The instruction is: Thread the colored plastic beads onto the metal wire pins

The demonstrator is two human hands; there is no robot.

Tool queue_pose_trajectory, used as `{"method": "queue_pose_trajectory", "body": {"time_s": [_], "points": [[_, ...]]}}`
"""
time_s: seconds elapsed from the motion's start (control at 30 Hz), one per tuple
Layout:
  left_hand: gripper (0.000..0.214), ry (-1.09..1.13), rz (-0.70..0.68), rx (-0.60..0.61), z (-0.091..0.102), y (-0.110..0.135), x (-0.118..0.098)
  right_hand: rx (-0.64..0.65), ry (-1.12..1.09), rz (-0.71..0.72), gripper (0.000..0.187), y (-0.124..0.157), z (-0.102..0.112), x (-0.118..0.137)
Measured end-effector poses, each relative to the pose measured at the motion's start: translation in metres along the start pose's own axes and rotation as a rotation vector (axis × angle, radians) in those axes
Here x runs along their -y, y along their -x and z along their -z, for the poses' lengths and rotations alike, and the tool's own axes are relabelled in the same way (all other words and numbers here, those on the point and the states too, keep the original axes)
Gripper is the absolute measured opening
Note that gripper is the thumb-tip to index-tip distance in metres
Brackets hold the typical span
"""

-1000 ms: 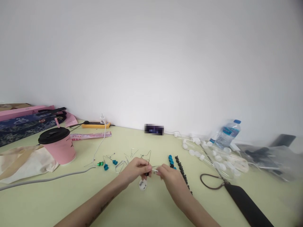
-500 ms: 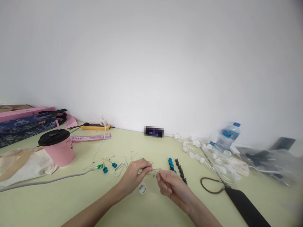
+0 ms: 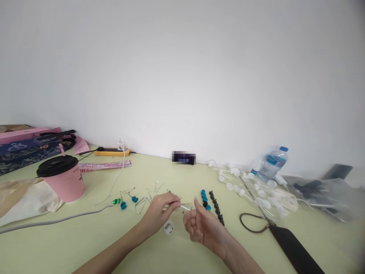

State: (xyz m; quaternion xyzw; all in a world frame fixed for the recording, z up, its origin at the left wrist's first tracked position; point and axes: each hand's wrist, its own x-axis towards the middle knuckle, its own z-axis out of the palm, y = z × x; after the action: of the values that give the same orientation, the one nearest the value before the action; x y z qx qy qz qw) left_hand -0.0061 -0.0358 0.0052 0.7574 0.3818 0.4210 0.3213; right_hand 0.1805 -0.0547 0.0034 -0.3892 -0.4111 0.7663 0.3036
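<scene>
My left hand [image 3: 160, 211] pinches a thin bent metal wire [image 3: 182, 206] just above the pale green table [image 3: 85, 243]. My right hand [image 3: 203, 225] hovers beside the wire's free end, palm turned up, fingers loosely curled and apart, holding nothing that I can see. A small round white cap [image 3: 169, 228] lies on the table under the hands. A row of blue beads [image 3: 204, 198] and a string of black beads [image 3: 216, 208] lie just to the right. More bent wires with blue and green beads [image 3: 123, 201] lie to the left.
A pink cup with a black lid [image 3: 63, 179] stands at the left on a cloth bag [image 3: 25, 198]. A grey cable [image 3: 54, 220] runs past it. White-capped tubes [image 3: 251, 188], a water bottle [image 3: 270, 163] and a black pouch [image 3: 296, 247] are on the right.
My right hand has let go of the wire's end, drawn back and turned palm up. My left hand keeps its pinch on the wire. The view has shifted slightly right.
</scene>
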Motion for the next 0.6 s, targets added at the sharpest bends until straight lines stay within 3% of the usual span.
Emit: {"method": "queue_pose_trajectory", "body": {"time_s": [0.07, 0.13, 0.3, 0.37, 0.47, 0.53, 0.6], "points": [[0.022, -0.063, -0.082, -0.009, -0.004, 0.002, 0.001, 0.056, -0.089, -0.029, 0.046, -0.003, 0.002, -0.003], [0.023, -0.091, -0.097, -0.013, -0.008, 0.003, 0.005, -0.007, 0.019, 0.103, 0.037, -0.004, 0.001, -0.005], [0.027, 0.127, 0.158, 0.064, -0.012, -0.001, 0.017, -0.333, 0.840, 0.582, 0.032, -0.005, -0.003, -0.007], [0.026, 0.225, 0.196, 0.077, -0.011, -0.002, 0.017, -0.421, 0.927, 0.635, 0.032, -0.004, -0.004, -0.006], [0.026, 0.152, 0.115, 0.009, -0.008, -0.002, 0.012, -0.366, 0.670, 0.416, 0.050, -0.004, -0.003, -0.004], [0.025, 0.049, 0.035, -0.021, -0.007, 0.000, 0.006, -0.206, 0.387, 0.157, 0.059, -0.004, -0.001, -0.003], [0.023, -0.009, -0.034, -0.024, -0.008, 0.003, 0.002, -0.072, 0.124, -0.002, 0.052, -0.005, 0.001, -0.002]]}}
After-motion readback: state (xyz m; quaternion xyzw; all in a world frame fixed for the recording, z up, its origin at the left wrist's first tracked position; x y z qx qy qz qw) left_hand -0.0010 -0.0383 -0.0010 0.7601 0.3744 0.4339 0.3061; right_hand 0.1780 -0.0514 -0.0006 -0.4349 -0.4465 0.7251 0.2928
